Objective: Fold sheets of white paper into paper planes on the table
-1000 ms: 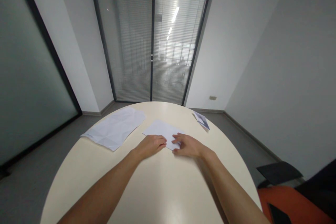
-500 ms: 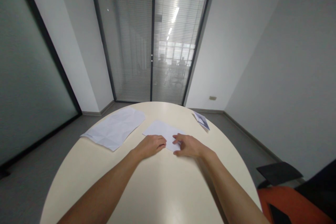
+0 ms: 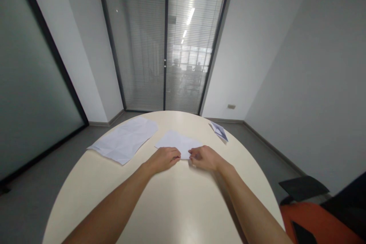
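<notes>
Step in hand looks like working the near edge of the small paper [image 3: 174, 137]. To do it well: left hand [image 3: 164, 158] should act as the anchor, weight down flat, no sideways drag. Right hand [image 3: 205, 157] should square the edge before any pressure goes on; a skewed edge would give a skewed crease. Press lightly from the middle outward, then firm up. Main risk, by judgement: the sheet slipping on the smooth table [image 3: 166, 206], or the two hands pulling against each other.

Grip: right thumb and forefinger nearly together at the near edge, apparently pinching the paper. Left fingers bent, lying over the near-left part; can't tell whether they pinch or only press.

Paper is plain white, flat on the table past the hands, far edges angled, near edge straight between the fingertips. Fold layers too small to read. Large sheet [image 3: 124, 141], creased, lies to its left; folded paper [image 3: 219, 131] off to the right.
</notes>
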Demonstrator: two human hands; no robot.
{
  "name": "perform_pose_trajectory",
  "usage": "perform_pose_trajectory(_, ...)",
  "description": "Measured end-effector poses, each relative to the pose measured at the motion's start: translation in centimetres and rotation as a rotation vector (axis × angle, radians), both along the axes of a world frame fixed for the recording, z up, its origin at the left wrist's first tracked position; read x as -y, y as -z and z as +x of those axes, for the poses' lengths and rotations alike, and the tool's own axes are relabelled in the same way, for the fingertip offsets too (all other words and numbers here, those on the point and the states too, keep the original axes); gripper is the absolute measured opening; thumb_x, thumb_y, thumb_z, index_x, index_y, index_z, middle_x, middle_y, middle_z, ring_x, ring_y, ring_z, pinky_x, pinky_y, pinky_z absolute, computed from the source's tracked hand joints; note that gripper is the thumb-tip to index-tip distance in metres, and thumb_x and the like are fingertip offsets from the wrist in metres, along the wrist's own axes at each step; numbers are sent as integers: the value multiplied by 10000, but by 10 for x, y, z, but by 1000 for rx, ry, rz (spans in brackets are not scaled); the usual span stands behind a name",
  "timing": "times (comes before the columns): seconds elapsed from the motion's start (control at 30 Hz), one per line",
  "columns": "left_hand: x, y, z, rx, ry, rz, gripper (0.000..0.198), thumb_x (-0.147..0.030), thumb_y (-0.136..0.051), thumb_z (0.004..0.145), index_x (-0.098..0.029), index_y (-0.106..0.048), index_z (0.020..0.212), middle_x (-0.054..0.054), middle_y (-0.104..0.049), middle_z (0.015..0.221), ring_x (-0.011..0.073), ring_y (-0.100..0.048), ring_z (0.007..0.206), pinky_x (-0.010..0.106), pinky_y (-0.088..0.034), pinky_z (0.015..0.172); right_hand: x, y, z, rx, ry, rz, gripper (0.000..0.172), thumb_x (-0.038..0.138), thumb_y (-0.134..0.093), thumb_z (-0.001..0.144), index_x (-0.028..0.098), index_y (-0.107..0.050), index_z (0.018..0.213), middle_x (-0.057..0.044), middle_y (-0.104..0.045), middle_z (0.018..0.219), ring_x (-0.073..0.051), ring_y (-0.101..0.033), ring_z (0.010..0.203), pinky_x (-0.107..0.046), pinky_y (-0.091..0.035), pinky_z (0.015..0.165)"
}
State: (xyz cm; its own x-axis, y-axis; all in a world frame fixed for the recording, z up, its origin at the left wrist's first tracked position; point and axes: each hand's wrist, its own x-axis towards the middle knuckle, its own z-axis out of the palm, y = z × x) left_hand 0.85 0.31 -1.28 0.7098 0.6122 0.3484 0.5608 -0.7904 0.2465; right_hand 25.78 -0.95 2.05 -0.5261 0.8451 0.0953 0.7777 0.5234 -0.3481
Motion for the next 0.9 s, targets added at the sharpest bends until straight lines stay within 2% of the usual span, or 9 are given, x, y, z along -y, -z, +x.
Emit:
perform_pose_trajectory(0.17, -1, 1, 0, 23, -32, -5, 174, -261, -517, 975, -195, -677, 954, 40, -695, 962, 183, -638, 927, 282, -473, 837, 2, -6, 0, 7, 36, -4, 390, 423, -469, 947, 191, -777, 887, -61, -776, 851, -189, -667, 728, -263, -424, 684)
perform_pose_trajectory(0.33, -1, 0, 0, 89, -89, -53, 192, -259, -507, 975, -198, -688, 957, 40, -698, 948, 187, -622, 930, 289, -471, 840, 2, -7, 3, -24, 30, 0, 394, 554, -579, 880, 225, -762, 998, -44, -764, 842, -196, -653, 729, -265, -410, 662)
perform_pose_trajectory(0.5, -2, -1, 1, 109, -122, -89, 180, -253, -525, 957, -200, -697, 957, 41, -713, 953, 194, -627, 928, 291, -468, 836, -4, -1, 5, -11, 74, 46, 408, 480, -472, 957, 196, -734, 827, -61, -736, 764, -182, -614, 674, -272, -386, 637)
perform_pose_trajectory(0.77, -5, 5, 3, 162, -196, -124, 161, -227, -558, 928, -192, -707, 978, 45, -715, 934, 192, -640, 908, 287, -474, 838, -11, 11, 4, -78, 92, 65, 432, 468, -404, 995, 182, -705, 876, -66, -724, 807, -182, -601, 684, -269, -380, 623)
perform_pose_trajectory(0.9, -5, 8, 4, 188, -251, -130, 271, -227, -569, 921, -213, -667, 1174, 49, -689, 946, 185, -644, 887, 282, -489, 826, -13, 16, 1, -124, 109, 70, 392, 404, -395, 1003, 179, -691, 1130, -109, -746, 1022, -221, -669, 850, -292, -455, 748)
